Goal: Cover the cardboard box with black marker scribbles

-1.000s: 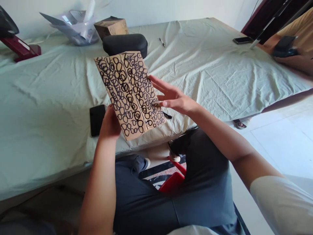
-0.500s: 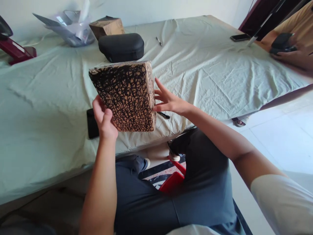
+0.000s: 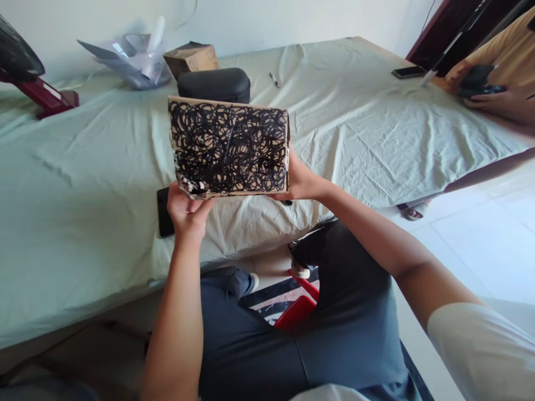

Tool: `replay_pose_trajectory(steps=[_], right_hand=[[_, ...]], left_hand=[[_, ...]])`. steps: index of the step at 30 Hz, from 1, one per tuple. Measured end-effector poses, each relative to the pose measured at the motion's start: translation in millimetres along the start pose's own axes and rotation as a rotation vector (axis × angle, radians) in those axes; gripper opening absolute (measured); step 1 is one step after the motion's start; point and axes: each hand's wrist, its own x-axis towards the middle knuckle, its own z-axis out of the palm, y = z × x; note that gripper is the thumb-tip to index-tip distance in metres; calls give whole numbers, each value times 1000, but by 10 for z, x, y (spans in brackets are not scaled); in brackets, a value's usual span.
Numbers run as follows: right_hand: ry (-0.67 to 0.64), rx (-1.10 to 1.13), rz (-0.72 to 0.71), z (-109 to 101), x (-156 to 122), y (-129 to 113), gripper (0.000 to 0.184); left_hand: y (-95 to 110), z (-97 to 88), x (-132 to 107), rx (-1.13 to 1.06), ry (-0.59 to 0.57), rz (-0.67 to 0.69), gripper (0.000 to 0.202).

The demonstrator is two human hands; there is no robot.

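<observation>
A cardboard box [image 3: 232,147] covered in black scribbled loops is held up over the cloth-covered table, one broad face toward me. My left hand [image 3: 188,209] grips its lower left corner from below, where the surface looks torn or shiny. At the right edge, my right hand [image 3: 301,177] is closed against the box; most of its fingers are hidden behind it. A black phone [image 3: 164,214] lies on the cloth, partly covered by my left hand. Below the box, only a bit of a black pen [image 3: 286,203] shows.
Behind the box sit a black hard case [image 3: 215,83], a smaller cardboard box [image 3: 192,57] and a clear plastic bag [image 3: 144,72]. A pen [image 3: 274,79] and a phone [image 3: 408,72] lie farther back. At the right, another person [image 3: 501,72] holds a dark object.
The box has been turned so a different scribbled face, wider than tall, points at me. My right hand has gone from open beside the box to gripping its right side.
</observation>
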Motion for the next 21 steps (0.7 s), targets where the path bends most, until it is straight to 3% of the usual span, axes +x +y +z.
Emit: replay_pose_trajectory(steps=[3,11,21], right_hand=[[-14,6,-4,-29,-5,58,150],[-45,-18,-80,-116,-50,314,156],[-60,-35,-92,-72,-35,243,153]], left_hand=[[-53,-12,-5,-16,2,89,64],[-187,-2,7,-41,-68,101,65],[-248,-101,-53,-36,-80,128,62]])
